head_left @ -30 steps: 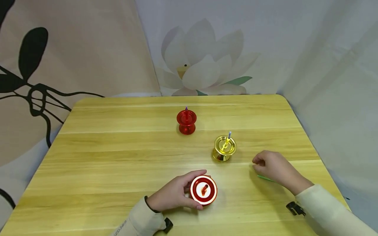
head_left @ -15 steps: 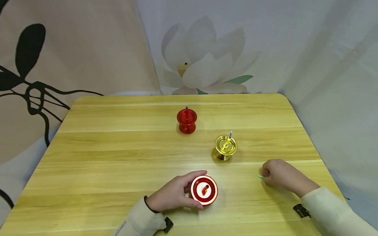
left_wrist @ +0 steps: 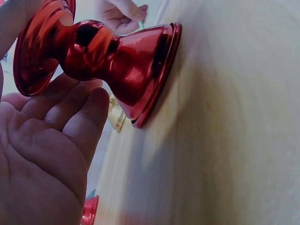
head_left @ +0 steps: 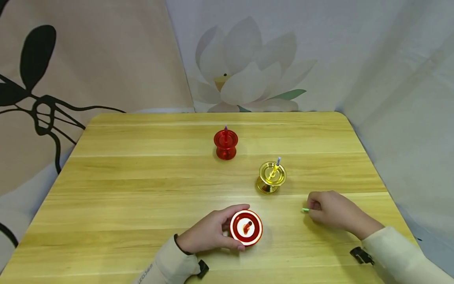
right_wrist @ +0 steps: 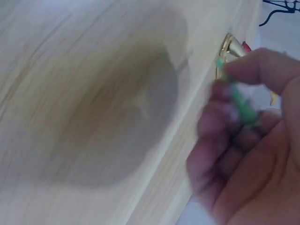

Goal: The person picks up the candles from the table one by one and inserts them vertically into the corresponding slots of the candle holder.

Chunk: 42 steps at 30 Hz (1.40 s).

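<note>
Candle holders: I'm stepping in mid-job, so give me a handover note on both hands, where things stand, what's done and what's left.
Left hand: grips the near red holder, upright on the table; a small red stub sits in its cup.
Right hand: pinches a thin green candle, low over the table right of the holders.
Gold holder and far red holder each stand with a candle in them.
Done: two holders filled.
Left, probably: bring the green candle to the near red holder; whether its cup has room is unclear.

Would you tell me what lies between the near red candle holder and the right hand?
Only bare wooden table separates red holder and right hand, per the head view.
</note>
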### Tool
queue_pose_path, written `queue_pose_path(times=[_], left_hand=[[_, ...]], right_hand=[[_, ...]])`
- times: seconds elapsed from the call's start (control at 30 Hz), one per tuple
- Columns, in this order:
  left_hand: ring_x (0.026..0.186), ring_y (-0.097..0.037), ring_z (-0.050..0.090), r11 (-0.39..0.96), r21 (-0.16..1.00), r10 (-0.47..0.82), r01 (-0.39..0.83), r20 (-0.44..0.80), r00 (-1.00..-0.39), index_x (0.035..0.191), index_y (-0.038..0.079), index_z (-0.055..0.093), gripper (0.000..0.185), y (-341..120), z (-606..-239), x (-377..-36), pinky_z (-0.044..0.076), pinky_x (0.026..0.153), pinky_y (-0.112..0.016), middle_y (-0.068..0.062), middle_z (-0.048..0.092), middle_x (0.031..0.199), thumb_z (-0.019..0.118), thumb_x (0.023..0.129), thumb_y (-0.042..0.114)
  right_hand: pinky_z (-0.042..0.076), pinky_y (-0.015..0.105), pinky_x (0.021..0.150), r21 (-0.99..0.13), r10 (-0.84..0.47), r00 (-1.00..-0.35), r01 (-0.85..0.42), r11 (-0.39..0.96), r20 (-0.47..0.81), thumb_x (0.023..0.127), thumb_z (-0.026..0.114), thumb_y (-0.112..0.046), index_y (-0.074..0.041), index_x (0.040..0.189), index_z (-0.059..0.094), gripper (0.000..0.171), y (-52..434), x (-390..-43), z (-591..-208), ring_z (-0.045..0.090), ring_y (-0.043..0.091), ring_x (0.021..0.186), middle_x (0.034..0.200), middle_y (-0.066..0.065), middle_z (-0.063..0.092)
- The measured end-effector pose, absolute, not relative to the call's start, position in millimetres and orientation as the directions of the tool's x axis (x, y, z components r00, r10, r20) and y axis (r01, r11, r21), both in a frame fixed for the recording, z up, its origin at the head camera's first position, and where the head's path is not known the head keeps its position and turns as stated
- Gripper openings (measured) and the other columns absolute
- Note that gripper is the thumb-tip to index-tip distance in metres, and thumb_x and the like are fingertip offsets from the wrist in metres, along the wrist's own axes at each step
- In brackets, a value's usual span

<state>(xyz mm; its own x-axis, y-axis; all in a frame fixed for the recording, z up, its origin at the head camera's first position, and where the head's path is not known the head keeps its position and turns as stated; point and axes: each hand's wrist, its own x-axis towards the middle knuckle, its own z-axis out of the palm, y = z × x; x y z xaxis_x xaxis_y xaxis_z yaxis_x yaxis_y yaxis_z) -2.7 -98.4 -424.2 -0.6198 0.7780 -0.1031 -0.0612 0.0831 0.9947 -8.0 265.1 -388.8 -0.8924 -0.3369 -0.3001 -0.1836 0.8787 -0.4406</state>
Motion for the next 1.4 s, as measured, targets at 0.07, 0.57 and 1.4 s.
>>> queue_pose_path(times=[0.07,0.57,1.4], left_hand=[[0.119,-0.022,0.061,0.088,0.995,0.777,-0.053,-0.102,-0.622,0.154,0.009,0.037,0.092,-98.2,-424.2,-2.9,0.052,0.1,-0.035,0.0,0.062,0.134,0.088,0.078,0.012],[0.117,-0.015,0.062,0.093,0.995,0.771,-0.034,-0.093,-0.63,0.153,0.009,0.038,0.092,-97.7,-425.7,-2.9,0.052,0.099,-0.032,0.0,0.062,0.134,0.089,0.077,0.012],[0.116,-0.013,0.063,0.096,0.994,0.771,-0.045,-0.103,-0.628,0.153,0.01,0.039,0.089,-98.6,-425.9,-2.6,0.052,0.098,-0.028,0.003,0.064,0.132,0.087,0.079,0.012]], right_hand=[[0.044,0.023,0.056,-0.518,-0.374,-0.884,-0.189,0.835,-0.28,0.085,0.07,-0.011,-0.019,0.084,0.065,0.009,262.8,-9.0,-387.3,0.049,0.002,0.063,0.074,-0.012,0.059],[0.055,0.021,0.062,-0.673,-0.502,-0.865,-0.378,0.636,0.012,0.089,0.074,-0.007,-0.022,0.087,0.072,0.015,231.9,-2.5,-371.0,0.06,-0.002,0.075,0.086,-0.017,0.067],[0.044,0.008,0.064,-0.517,-0.685,-0.599,-0.774,0.365,0.414,0.086,0.073,-0.006,-0.021,0.089,0.068,0.017,159.0,8.8,-336.4,0.054,0.0,0.071,0.081,-0.016,0.058]])
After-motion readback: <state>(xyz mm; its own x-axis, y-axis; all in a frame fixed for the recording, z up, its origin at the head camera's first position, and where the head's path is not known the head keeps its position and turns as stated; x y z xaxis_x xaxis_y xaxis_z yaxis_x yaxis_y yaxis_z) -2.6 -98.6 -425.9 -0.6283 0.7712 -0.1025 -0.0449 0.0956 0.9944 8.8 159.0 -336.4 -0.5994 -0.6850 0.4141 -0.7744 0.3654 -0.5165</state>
